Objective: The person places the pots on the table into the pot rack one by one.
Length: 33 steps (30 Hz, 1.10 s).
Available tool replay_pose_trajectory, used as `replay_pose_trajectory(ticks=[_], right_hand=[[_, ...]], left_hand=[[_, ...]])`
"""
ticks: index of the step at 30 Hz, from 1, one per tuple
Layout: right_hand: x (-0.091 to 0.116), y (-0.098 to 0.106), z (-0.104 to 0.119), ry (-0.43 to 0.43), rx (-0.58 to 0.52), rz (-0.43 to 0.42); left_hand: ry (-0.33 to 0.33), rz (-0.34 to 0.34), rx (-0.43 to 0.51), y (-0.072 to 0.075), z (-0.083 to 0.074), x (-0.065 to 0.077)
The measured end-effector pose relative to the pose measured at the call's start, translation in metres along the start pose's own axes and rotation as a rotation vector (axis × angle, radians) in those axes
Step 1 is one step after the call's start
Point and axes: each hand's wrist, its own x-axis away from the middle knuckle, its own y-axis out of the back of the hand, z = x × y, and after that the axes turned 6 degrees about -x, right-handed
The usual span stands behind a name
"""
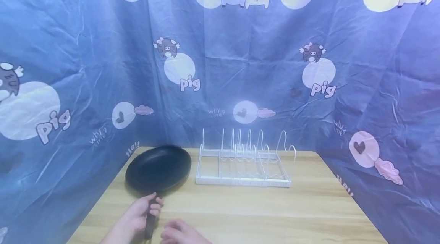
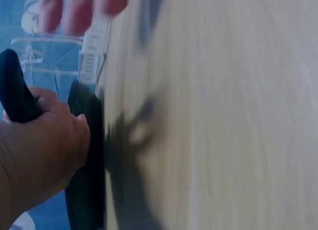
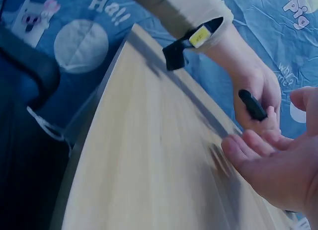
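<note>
A black frying pan lies at the left of the wooden table, its handle pointing toward the near edge. My left hand grips that handle, fingers curled round it; in the left wrist view the same hand holds it with the handle's end sticking out behind. Just right of the handle, my right hand hovers with fingers loosely bent and nothing in them. The right wrist view shows this right hand palm up, close to the left hand and the handle's end.
A white wire rack with upright loops stands at the back middle of the wooden table, to the right of the pan. Blue cloth with pig prints hangs round the back and sides.
</note>
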Motion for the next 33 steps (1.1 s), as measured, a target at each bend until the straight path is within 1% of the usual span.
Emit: replay_pose_trajectory(ticks=[1, 3, 5, 7, 9, 12, 16, 19, 21, 23, 25, 27, 29, 32, 33], right_hand=[[-0.002, -0.001, 0.000, -0.003, -0.023, 0.023], [-0.008, -0.003, -0.001, 0.002, -0.050, 0.087], [-0.014, -0.003, -0.002, 0.021, -0.046, 0.113], [-0.018, -0.004, -0.005, 0.020, -0.079, 0.131], [-0.022, -0.004, -0.008, 0.016, -0.110, 0.122], [-0.025, -0.004, -0.009, -0.001, -0.198, 0.088], [-0.028, -0.003, -0.006, -0.031, -0.343, 0.068], [-0.031, 0.000, -0.001, -0.067, -0.429, 0.115], [-0.034, 0.002, 0.003, -0.083, -0.460, 0.178], [-0.038, 0.005, 0.007, -0.090, -0.485, 0.240], [-0.041, 0.006, 0.011, -0.092, -0.503, 0.278], [-0.043, 0.007, 0.016, -0.082, -0.524, 0.270], [-0.043, 0.006, 0.021, -0.065, -0.523, 0.236], [-0.042, 0.004, 0.028, -0.051, -0.511, 0.189], [-0.042, 0.004, 0.030, -0.050, -0.504, 0.186]], left_hand=[[-0.001, -0.028, 0.010, -0.003, 0.002, -0.001], [-0.034, -0.076, 0.008, -0.010, 0.006, -0.003], [-0.068, -0.114, 0.009, -0.018, 0.010, -0.004], [-0.089, -0.127, 0.035, -0.026, 0.012, -0.004], [-0.101, -0.117, 0.060, -0.033, 0.015, -0.004], [-0.099, -0.091, 0.068, -0.040, 0.015, -0.003], [-0.091, -0.020, 0.019, -0.040, 0.013, -0.004], [-0.062, 0.050, -0.015, -0.035, 0.010, -0.004], [-0.047, 0.086, -0.042, -0.032, 0.009, -0.004], [-0.027, 0.105, -0.072, -0.032, 0.008, -0.004], [-0.018, 0.113, -0.095, -0.032, 0.007, -0.004], [-0.011, 0.125, -0.114, -0.034, 0.007, -0.004], [-0.007, 0.132, -0.127, -0.035, 0.006, -0.003], [-0.025, 0.161, -0.147, -0.034, 0.006, -0.003], [-0.035, 0.168, -0.148, -0.034, 0.006, -0.003]])
